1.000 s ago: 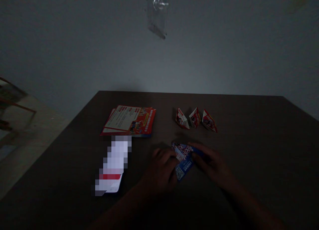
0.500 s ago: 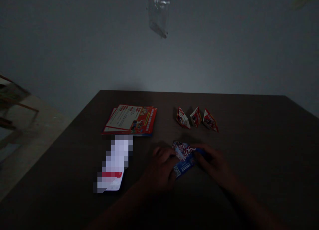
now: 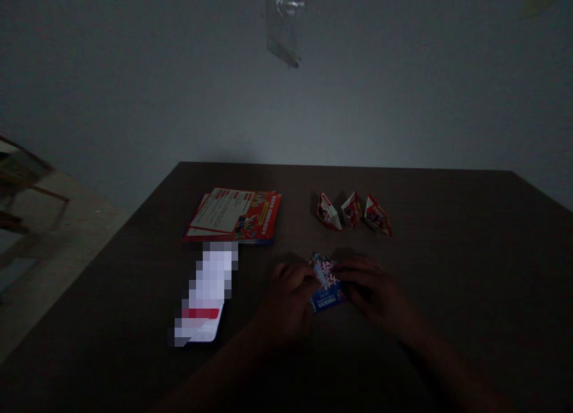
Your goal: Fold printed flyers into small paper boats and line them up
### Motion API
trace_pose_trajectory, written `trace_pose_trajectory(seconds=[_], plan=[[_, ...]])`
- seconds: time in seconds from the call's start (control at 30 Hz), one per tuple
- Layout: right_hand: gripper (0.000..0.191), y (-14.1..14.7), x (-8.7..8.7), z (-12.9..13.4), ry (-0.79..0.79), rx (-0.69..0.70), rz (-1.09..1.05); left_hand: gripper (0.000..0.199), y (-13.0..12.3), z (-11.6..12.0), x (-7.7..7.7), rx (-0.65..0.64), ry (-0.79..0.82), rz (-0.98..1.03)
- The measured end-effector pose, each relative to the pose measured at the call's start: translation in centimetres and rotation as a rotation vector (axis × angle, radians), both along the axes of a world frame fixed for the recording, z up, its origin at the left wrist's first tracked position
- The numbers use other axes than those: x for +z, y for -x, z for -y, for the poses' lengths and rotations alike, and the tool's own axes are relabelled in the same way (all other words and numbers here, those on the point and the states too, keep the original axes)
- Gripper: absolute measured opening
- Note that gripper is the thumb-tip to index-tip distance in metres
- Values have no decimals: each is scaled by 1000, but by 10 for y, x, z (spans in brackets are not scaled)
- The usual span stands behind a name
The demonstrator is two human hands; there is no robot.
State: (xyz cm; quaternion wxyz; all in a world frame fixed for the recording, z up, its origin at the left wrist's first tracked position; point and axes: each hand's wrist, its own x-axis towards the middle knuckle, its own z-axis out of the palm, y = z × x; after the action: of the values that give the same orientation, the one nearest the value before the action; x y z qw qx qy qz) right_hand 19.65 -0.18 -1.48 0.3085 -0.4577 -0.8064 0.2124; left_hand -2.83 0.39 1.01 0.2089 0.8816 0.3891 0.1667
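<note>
A partly folded, blue printed paper (image 3: 328,298) with red-and-white lettering on its upper flap lies on the table between my hands. My left hand (image 3: 289,296) grips its left edge with curled fingers. On the other side, my right hand (image 3: 373,289) has its fingers over the flap and its thumb near the blue lower strip, closed on the paper. Dim light and the fingers hide both ends of the sheet. Beyond stand three small folded paper boats, a left one (image 3: 329,212), a middle one (image 3: 351,210) and a right one (image 3: 377,215), printed red and white.
To the left lies a stack of red printed leaflets (image 3: 235,215). A lit phone (image 3: 208,299), its screen blurred out, rests nearer to me. The dark table (image 3: 452,240) meets a grey wall, where a clear plastic bag (image 3: 285,25) hangs.
My right hand has shifted slightly left, its fingers now further over the paper's flap. Less of the blue strip shows. My left hand has barely moved.
</note>
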Motion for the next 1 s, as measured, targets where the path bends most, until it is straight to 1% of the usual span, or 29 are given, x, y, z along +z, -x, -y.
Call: trace_pose_trajectory(seconds=[0.13, 0.3, 0.47, 0.67, 0.87, 1.0], plan=[[37, 0, 4, 1, -2, 45, 24, 30, -1, 1, 3, 10, 16, 8], [37, -1, 7, 2, 37, 67, 73, 36, 0, 2, 3, 17, 25, 15], [38, -2, 9, 2, 49, 72, 66, 33, 1, 2, 1, 11, 31, 10], [33, 0, 8, 1, 45, 58, 69, 30, 1, 2, 4, 7, 21, 25], [37, -2, 6, 2, 43, 65, 93, 31, 0, 2, 5, 5, 31, 20], [35, -2, 5, 2, 32, 63, 96, 30, -1, 2, 4, 6, 34, 20]])
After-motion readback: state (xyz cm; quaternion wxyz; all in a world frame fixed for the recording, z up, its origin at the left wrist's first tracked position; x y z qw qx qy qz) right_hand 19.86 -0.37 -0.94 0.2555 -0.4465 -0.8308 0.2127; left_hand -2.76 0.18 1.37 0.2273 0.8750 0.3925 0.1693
